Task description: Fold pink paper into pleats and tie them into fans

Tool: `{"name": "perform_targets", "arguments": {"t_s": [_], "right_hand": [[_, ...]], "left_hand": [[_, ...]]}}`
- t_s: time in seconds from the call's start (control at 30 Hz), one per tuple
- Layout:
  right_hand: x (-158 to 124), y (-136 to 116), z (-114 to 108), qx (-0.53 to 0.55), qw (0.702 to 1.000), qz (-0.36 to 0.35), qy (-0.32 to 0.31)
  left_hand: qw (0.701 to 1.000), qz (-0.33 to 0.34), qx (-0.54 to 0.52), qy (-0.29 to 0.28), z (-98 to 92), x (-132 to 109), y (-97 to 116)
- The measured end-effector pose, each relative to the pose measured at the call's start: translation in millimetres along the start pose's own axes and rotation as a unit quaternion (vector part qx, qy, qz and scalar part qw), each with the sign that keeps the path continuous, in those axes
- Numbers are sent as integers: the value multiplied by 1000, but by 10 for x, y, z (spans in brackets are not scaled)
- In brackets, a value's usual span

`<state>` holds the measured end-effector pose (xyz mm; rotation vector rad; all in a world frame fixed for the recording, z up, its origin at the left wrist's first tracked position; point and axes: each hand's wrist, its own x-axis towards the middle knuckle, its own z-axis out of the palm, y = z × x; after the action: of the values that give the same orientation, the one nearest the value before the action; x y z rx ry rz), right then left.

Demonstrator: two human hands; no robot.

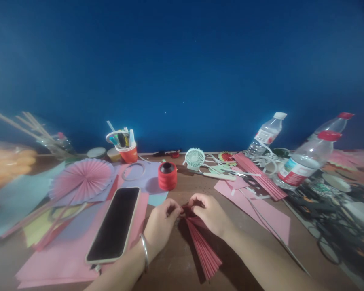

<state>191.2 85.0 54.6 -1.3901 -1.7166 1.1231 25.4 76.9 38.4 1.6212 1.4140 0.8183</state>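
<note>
Pleated red-pink paper point(204, 250) lies on the brown table, spreading toward me from a narrow pinched end between my hands. My left hand point(165, 220) is closed at that end, thumb against fingertips. What its fingertips grip is too small to make out. Opposite it, my right hand point(211, 214) is closed in a pinch, with a folded part of the paper running under its fingers. A silver bangle point(144, 252) circles my left wrist. Just beyond my hands stands a spool of red thread point(167, 176).
At left, a phone point(115, 226) rests on pink paper sheets point(57, 262), near a round pleated fan point(83, 180). A cup of pens point(128, 151) and a small fan point(195, 158) stand at the back. To the right are scissors point(227, 176), pleated pink paper point(261, 176) and plastic bottles point(303, 165).
</note>
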Motion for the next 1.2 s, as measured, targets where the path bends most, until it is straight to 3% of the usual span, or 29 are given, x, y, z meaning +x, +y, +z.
{"name": "perform_targets", "arguments": {"t_s": [0.17, 0.4, 0.63, 0.93, 1.07, 1.2], "right_hand": [[5, 28, 12, -25, 999, -15, -28], [-6, 23, 18, -99, 995, -11, -11], [41, 55, -77, -87, 995, 0, -57], [69, 52, -149, -158, 987, -41, -5], [60, 54, -164, -154, 987, -37, -35], [56, 47, -213, -84, 993, -27, -77]], "left_hand": [[1000, 5, 5, 4, 6, 10, -23], [1000, 7, 13, 9, 28, 16, -74], [999, 8, 35, 18, 8, 12, -45], [999, 12, 30, 11, 5, 16, -21], [1000, 7, 24, 10, 9, 3, -28], [999, 5, 29, 13, 16, -2, -36]]}}
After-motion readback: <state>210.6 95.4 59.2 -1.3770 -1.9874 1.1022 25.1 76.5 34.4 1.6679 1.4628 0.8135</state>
